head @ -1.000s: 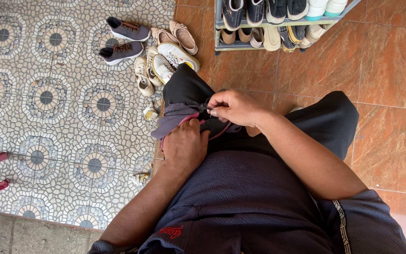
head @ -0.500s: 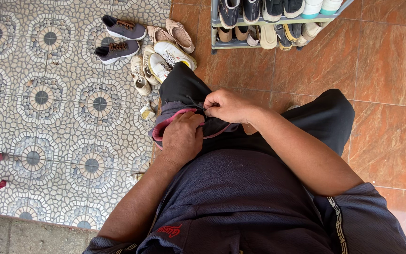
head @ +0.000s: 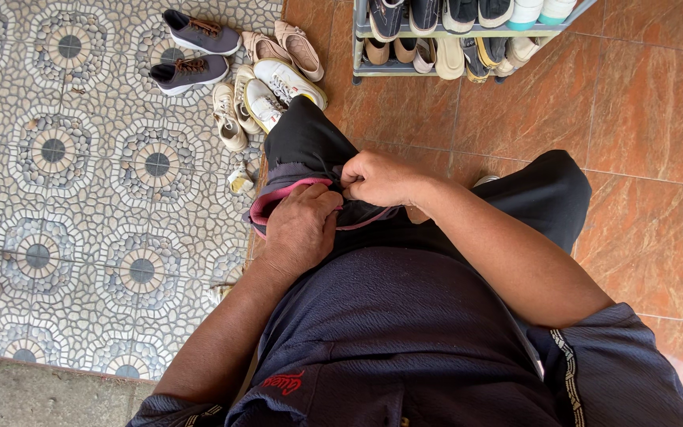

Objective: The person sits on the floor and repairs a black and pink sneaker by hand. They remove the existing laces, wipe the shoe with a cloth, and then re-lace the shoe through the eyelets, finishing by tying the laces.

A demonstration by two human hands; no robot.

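Pink-trimmed dark cloth (head: 290,190) at frame centre looks soft and light, best held by its hem. My left hand (head: 300,229) presses it down while my right hand (head: 377,178) pinches its edge.

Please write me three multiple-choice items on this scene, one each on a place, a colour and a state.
1. Where does the shoe rack stand?
A. on the brown tiles at the top
B. on the patterned tiles at the left
C. across the lap

2. What colour is the lining of the shoe in the hands?
A. green
B. pink
C. yellow

3. How does the left hand stand with the shoe?
A. open and clear of it
B. closed on it by the pink rim
C. flat on the floor

Key: 1 A, the rack sits on the brown tiles. 2 B, a pink edge shows along the shoe's opening. 3 B, the left fingers curl onto the shoe, while the right hand pinches at it alongside.
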